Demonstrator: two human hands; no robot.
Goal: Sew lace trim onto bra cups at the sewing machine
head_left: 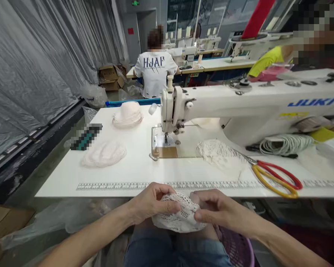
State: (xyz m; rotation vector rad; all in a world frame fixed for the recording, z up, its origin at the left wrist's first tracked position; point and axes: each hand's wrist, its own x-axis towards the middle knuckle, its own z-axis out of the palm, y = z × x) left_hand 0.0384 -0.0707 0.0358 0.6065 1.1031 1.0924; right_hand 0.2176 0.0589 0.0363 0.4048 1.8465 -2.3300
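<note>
A white lace piece (174,221), cup-shaped with an openwork edge, is held over my lap just in front of the table edge. My left hand (158,203) pinches its upper left side between thumb and fingers. On the other side, my right hand (215,208) grips the lace edge with the thumb on top. Beyond my hands stands a white sewing machine (206,102), its needle over the metal plate. A bundle of white lace trim (217,151) lies right of the plate, touching the blades of scissors (278,178) with one red and one yellow handle.
Two pale fabric cups, one farther back (128,114) and one nearer (104,154), lie on the left of the white table (61,178). A printed ruler (114,186) runs along its front edge. Coiled cord (285,144) rests under the machine arm. A person in a white shirt (155,72) sits ahead.
</note>
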